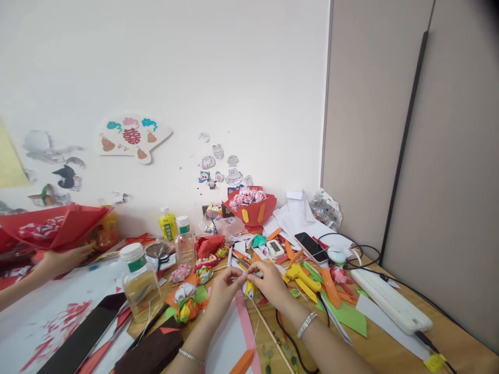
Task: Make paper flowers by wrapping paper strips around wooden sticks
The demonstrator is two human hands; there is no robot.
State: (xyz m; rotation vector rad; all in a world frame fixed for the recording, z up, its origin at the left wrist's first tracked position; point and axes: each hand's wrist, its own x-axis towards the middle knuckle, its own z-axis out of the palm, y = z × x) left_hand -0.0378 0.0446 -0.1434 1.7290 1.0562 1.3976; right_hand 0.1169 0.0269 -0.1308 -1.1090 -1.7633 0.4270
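Yellow-and-white paper piece (249, 289) was up at the top end of a thin wooden stick (268, 328), right between the person's two hands, near the middle of the bench (463, 353). Left hand (226, 292) had its fingers pinched narrow on the paper, and the right hand (270, 284) was doing pretty much the same from the other side, fingertips nearly meeting. Stick slanted down toward the person, just beside a white sheet with a pink edge (224, 345).

Just right of the right hand sat a yellow glue gun (302, 277), with an orange paper strip (330, 288) and some green paper (349, 318) past it. White power strip (390, 300) lay further right, phone (312, 246) behind the gun. Left of the left hand: a multicolored paper flower (187, 310), then a clear bottle with a white cap (142, 291).

Red-wrapped bouquet (252, 210) stood at the back by the wall. Far left, another person's hand (67, 261) was under a big red wrapper (72, 223); couldn't tell what its fingers gripped.
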